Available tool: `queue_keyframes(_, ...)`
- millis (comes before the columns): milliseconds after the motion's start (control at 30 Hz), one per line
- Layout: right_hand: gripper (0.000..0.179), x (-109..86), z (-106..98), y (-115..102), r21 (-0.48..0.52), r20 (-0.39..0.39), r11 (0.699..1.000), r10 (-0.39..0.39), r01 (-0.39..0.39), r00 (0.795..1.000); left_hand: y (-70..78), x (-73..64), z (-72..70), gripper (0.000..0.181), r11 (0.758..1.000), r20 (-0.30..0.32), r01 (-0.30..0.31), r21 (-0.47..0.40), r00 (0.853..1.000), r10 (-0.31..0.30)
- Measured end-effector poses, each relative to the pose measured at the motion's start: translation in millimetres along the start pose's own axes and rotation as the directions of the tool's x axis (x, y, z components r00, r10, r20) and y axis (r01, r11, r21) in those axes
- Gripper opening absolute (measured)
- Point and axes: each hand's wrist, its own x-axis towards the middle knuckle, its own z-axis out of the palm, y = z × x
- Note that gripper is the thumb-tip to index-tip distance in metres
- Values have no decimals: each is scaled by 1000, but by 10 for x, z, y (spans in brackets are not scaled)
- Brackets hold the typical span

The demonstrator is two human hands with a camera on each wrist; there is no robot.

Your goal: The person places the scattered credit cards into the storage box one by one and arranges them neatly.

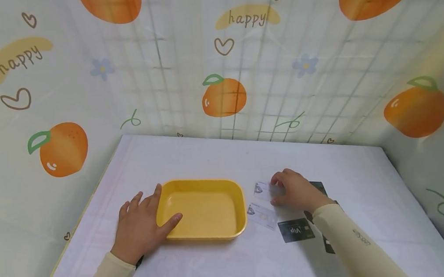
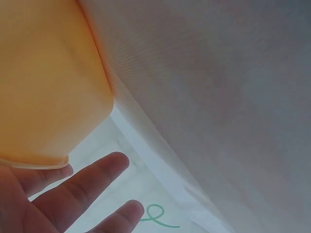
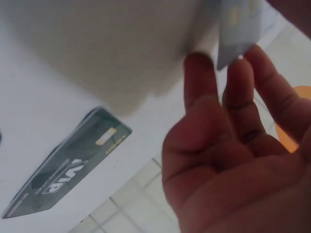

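Far left: left hand (image 1: 140,227) flat on the white table (image 1: 191,154), fingers straight and spread, thumb laid along the near left rim of the yellow tray (image 1: 202,208), forefinger up against the tray's left wall. No curl around anything; just resting and steadying. From the left wrist view, same hand (image 2: 53,199) with fingers (image 2: 90,179) splayed under the rounded corner of the tray (image 2: 48,82), touching it from the side.

Centre: tray sitting level on the table, shallow, rounded corners, inside bare.

Just right of the tray: two pale cards. Nearer one (image 1: 262,216) lying flat beside the tray's right rim, untouched. Farther pale card (image 1: 263,190) under the fingertips of the right hand (image 1: 296,191), fingers bent down onto its right part, thumb at the near edge. In the right wrist view, right hand (image 3: 233,150) with fingertips (image 3: 201,80) at the edge of that pale card (image 3: 238,29), card looking tilted off the surface; a pinch between fingers and thumb, though blurred.

Further right: dark card marked "Vip" (image 1: 295,230) flat on the table just in front of the right wrist, seen again in the right wrist view (image 3: 68,167), apart from the hand. More dark cards (image 1: 328,246) partly hidden beneath the cream sleeve (image 1: 354,245); count not clear.
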Motion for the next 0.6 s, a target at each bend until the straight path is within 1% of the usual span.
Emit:
queue_keyframes(200,50,-42,22,-70,-13,-43,1000,-19,19,999,-12,-6,11,103,1000,4,2,-6,1000,-2)
queue_keyframes(333,50,-73,29,-98,-32,-59,999,-19,18,998,-14,-13,9,105,1000,21,10,-7,1000,-10)
queue_keyframes(467,52,-103,20,-142,-50,-70,999,6,-9,998,-13,-9,12,105,1000,28,15,-5,1000,-14)
queue_keyframes(600,59,-108,-20,-187,-65,-102,997,27,-34,994,-12,-3,11,104,1000,15,7,-6,1000,-7)
